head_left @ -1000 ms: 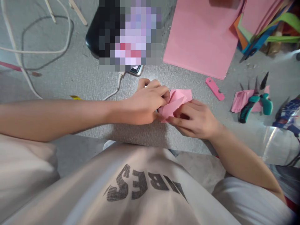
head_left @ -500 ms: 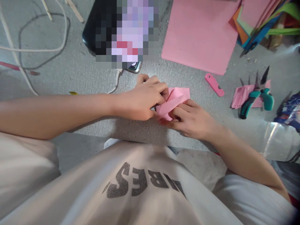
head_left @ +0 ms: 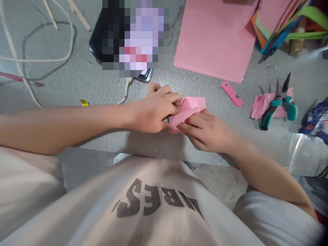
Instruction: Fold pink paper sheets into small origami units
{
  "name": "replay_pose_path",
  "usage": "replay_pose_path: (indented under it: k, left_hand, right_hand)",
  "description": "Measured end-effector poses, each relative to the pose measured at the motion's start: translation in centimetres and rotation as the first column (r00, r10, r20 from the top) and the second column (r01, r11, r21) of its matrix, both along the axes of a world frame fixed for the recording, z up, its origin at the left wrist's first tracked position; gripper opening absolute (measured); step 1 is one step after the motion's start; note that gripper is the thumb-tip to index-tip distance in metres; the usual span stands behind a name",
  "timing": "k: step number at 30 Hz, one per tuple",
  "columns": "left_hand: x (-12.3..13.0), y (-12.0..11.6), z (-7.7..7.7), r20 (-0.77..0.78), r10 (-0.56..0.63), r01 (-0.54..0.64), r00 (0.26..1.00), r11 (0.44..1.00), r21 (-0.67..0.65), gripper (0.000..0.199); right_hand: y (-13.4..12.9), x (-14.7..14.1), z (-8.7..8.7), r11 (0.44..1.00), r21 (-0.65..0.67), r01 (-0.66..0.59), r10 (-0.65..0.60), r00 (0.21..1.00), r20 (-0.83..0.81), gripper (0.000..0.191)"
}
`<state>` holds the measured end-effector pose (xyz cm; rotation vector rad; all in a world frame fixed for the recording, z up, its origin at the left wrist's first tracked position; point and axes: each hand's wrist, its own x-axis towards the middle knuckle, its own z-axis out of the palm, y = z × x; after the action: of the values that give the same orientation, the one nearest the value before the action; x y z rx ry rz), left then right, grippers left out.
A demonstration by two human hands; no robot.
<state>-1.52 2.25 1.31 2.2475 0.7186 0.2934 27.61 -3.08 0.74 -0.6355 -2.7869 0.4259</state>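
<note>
A small piece of pink paper (head_left: 186,111), partly folded with a raised flap, lies on the grey textured table (head_left: 107,138) close to its front edge. My left hand (head_left: 161,107) grips the paper's left side, its fingers curled and the thumb at the lower left corner. From the right, my right hand (head_left: 205,131) has bent fingers on the paper, the index finger along the flap's lower side. Some fingertips of both hands are hidden by the paper and the knuckles.
Beyond my hands lie a large pink sheet stack (head_left: 212,41), a pink folding cutter (head_left: 232,94) and a phone (head_left: 145,75) with a white cable (head_left: 126,92). Green-handled pliers (head_left: 276,106) rest on small pink papers (head_left: 258,106) at right. Colored papers (head_left: 271,24) stand at the upper right.
My right hand's fingers have shifted on the paper, the index finger now stretched along the flap. The raised flap sits lower and flatter. My left hand keeps its place.
</note>
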Motion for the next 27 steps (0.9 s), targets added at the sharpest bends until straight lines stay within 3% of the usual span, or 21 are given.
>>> replay_pose_path:
  k: [6, 13, 19, 27]
  left_hand:
    - [0.0, -0.7, 0.2, 0.042, 0.050, -0.050, 0.998, 0.999, 0.008, 0.015]
    - [-0.1, -0.7, -0.1, 0.038, 0.025, -0.030, 0.999, 0.992, 0.122, 0.019]
    - [-0.1, -0.7, -0.1, 0.057, 0.063, -0.070, 0.996, 0.989, 0.130, 0.018]
    - [0.1, -0.8, 0.1, 0.083, 0.096, -0.102, 0.992, 0.993, 0.064, 0.029]
  right_hand:
    - [-0.1, 0.0, 0.2, 0.998, -0.059, 0.021, -0.022, 1.000, -0.012, 0.041]
    - [-0.3, 0.0, 0.0, 0.999, -0.029, 0.012, -0.013, 1.000, -0.021, 0.040]
    - [-0.9, -0.6, -0.3, 0.989, 0.003, 0.150, -0.150, 0.989, 0.008, 0.025]
    - [-0.9, -0.8, 0.0, 0.934, 0.090, 0.345, -0.331, 0.933, -0.143, 0.016]
